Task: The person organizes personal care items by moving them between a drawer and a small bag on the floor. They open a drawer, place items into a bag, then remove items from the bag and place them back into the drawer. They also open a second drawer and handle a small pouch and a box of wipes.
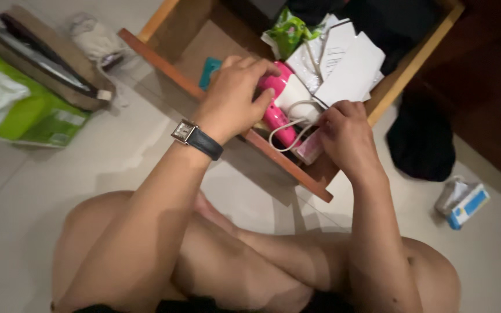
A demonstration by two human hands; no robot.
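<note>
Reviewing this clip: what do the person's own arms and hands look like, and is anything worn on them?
Both arms are bare, with no sleeves and no gloves. The left hand has a wristwatch at the wrist: a small rectangular silver-coloured case with a pale dial on a dark strap. The right hand and its wrist carry nothing; no rings show on either hand.

In the brown drawer (pixel 227 110) you have a pink dryer (pixel 276 113) with white cord (pixel 288 136), white papers (pixel 349 69), and a green packet (pixel 288 32).
</note>
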